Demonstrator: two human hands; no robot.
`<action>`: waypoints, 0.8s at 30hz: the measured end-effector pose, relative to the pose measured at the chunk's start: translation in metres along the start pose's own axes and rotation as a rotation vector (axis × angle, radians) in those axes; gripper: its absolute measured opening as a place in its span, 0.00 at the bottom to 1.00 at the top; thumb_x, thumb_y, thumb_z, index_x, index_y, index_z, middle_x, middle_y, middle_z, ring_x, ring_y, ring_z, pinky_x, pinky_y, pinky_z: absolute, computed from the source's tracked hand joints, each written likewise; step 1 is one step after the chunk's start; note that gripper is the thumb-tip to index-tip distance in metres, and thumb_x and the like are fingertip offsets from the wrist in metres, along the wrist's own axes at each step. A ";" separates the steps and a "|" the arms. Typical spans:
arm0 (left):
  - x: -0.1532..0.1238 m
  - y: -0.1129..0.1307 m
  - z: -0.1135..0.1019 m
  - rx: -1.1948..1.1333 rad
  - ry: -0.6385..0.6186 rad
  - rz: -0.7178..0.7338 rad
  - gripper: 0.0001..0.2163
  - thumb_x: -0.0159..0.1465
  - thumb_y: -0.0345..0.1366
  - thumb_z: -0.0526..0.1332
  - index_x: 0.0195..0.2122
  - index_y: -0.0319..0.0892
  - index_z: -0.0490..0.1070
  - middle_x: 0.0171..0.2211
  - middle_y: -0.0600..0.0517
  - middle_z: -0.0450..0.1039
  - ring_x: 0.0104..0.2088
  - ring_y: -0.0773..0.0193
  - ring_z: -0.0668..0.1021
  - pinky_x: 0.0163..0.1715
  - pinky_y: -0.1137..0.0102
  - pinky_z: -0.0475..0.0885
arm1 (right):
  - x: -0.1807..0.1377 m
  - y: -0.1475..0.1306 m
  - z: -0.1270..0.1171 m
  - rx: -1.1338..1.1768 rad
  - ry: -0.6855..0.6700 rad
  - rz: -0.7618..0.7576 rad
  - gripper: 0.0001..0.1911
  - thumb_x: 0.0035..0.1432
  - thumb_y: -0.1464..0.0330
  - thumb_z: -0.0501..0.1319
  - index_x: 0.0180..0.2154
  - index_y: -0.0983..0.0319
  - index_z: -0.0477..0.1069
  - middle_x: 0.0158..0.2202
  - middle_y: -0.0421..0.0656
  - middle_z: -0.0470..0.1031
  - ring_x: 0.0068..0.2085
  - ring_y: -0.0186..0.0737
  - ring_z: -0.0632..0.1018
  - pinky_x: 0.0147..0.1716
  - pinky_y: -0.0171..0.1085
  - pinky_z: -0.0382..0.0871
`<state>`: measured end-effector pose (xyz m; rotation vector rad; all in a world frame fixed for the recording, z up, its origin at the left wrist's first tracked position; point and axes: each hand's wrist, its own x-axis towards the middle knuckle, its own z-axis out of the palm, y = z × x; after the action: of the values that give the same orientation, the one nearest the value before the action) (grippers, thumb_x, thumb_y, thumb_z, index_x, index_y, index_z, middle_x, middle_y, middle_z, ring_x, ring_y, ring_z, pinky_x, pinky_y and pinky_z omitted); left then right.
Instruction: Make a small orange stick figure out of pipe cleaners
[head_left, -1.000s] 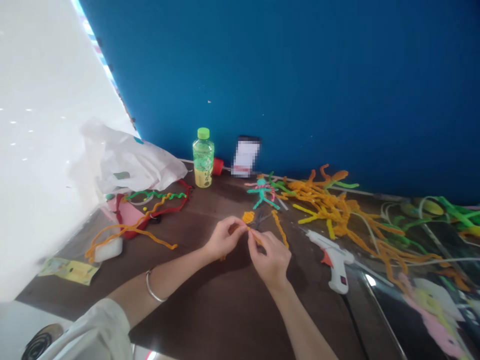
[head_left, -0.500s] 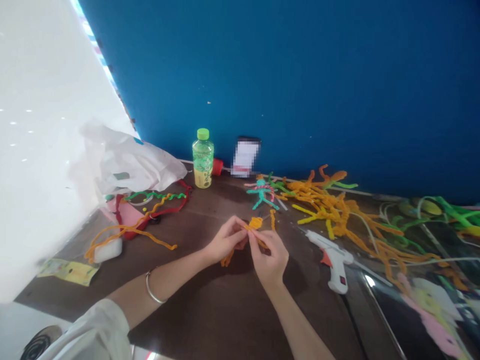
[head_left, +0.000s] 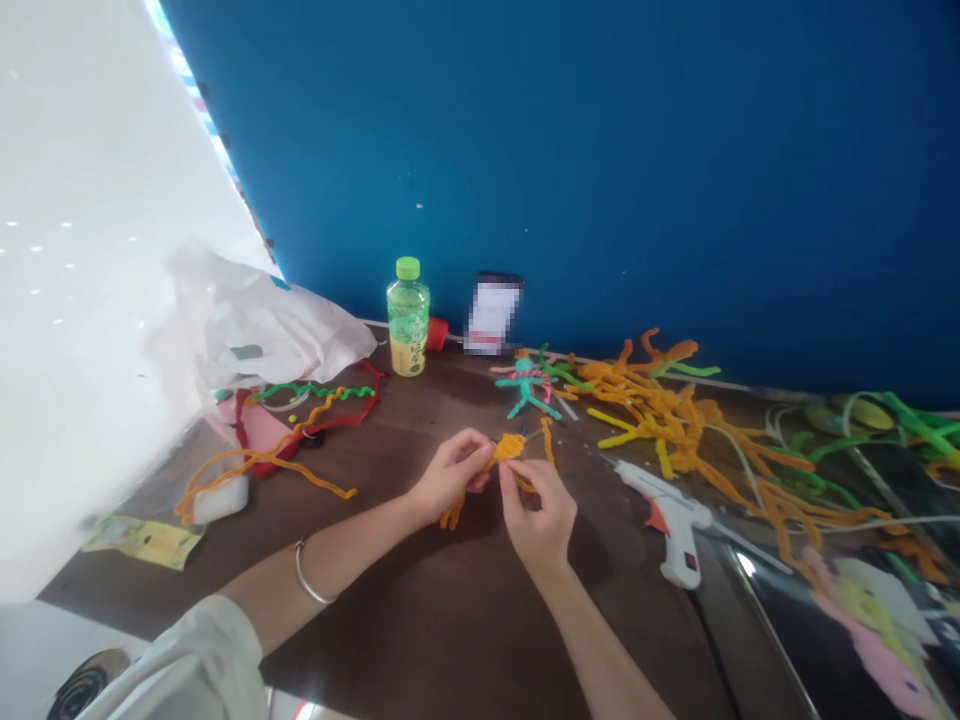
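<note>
Fingers of the left hand (head_left: 450, 475) pinch a small orange fuzzy piece (head_left: 510, 447) at its left end, while the thumb and forefinger of the right hand (head_left: 541, 505) are closed on its lower edge. The piece sits between the two hands, above the middle of the tabletop (head_left: 420, 620), its coiled, yellowish part showing just over the fingertips. Below the left palm, short orange strands (head_left: 451, 516) poke out; whether they join the piece is hidden by the hand. A loose orange stem (head_left: 548, 445) lies just beyond the right hand.

Farther back, a turquoise figure (head_left: 525, 382) with pink strands across it lies in front of a propped phone (head_left: 493, 315), whose screen is blurred out. A green-capped bottle (head_left: 408, 330) stands upright to the left of the phone, a red object (head_left: 436, 335) partly behind it. On the right, a white glue gun (head_left: 679, 530) lies on its side near a tangled heap of orange stems (head_left: 652, 400). To the left are a white plastic bag (head_left: 292, 325), a twisted green stem (head_left: 315, 389), a white rounded case (head_left: 223, 498) and a yellow packet (head_left: 146, 540). A bracelet (head_left: 309, 575) circles the left forearm.
</note>
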<state>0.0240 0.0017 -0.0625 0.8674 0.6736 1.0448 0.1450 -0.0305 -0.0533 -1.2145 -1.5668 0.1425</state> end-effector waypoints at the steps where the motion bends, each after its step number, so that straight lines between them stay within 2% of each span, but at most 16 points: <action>1: 0.000 0.001 0.000 -0.004 0.009 -0.011 0.14 0.54 0.45 0.60 0.30 0.39 0.60 0.15 0.60 0.59 0.16 0.77 0.62 0.16 0.80 0.54 | 0.000 0.000 -0.001 0.004 -0.014 0.007 0.03 0.52 0.73 0.58 0.30 0.62 0.70 0.27 0.43 0.73 0.28 0.34 0.74 0.23 0.32 0.68; 6: 0.003 0.005 -0.003 -0.082 0.056 -0.107 0.14 0.51 0.43 0.63 0.28 0.37 0.64 0.17 0.55 0.65 0.17 0.75 0.67 0.19 0.79 0.60 | 0.002 0.001 -0.002 0.033 -0.051 -0.019 0.04 0.53 0.74 0.57 0.31 0.62 0.70 0.28 0.43 0.73 0.28 0.35 0.74 0.24 0.32 0.69; 12: 0.006 0.005 -0.007 -0.248 0.057 -0.227 0.12 0.49 0.38 0.65 0.26 0.35 0.65 0.17 0.54 0.66 0.18 0.75 0.68 0.19 0.80 0.61 | 0.003 0.007 -0.003 0.042 -0.061 -0.022 0.04 0.53 0.74 0.57 0.31 0.62 0.70 0.28 0.43 0.72 0.30 0.35 0.73 0.26 0.33 0.68; 19: 0.005 0.009 -0.008 -0.369 -0.011 -0.298 0.10 0.48 0.34 0.66 0.26 0.35 0.65 0.19 0.54 0.64 0.18 0.76 0.66 0.16 0.83 0.57 | 0.005 0.008 -0.003 0.036 -0.086 -0.017 0.04 0.54 0.73 0.57 0.30 0.61 0.69 0.28 0.43 0.71 0.29 0.36 0.73 0.26 0.34 0.68; 24: 0.006 0.005 -0.009 -0.368 -0.041 -0.263 0.12 0.50 0.36 0.65 0.27 0.37 0.62 0.20 0.58 0.60 0.15 0.80 0.60 0.12 0.83 0.48 | 0.003 0.009 -0.004 0.030 -0.112 -0.032 0.03 0.54 0.73 0.57 0.30 0.62 0.69 0.27 0.43 0.71 0.29 0.36 0.73 0.27 0.35 0.68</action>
<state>0.0164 0.0115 -0.0629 0.4649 0.5223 0.8740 0.1538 -0.0257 -0.0551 -1.1750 -1.6742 0.2154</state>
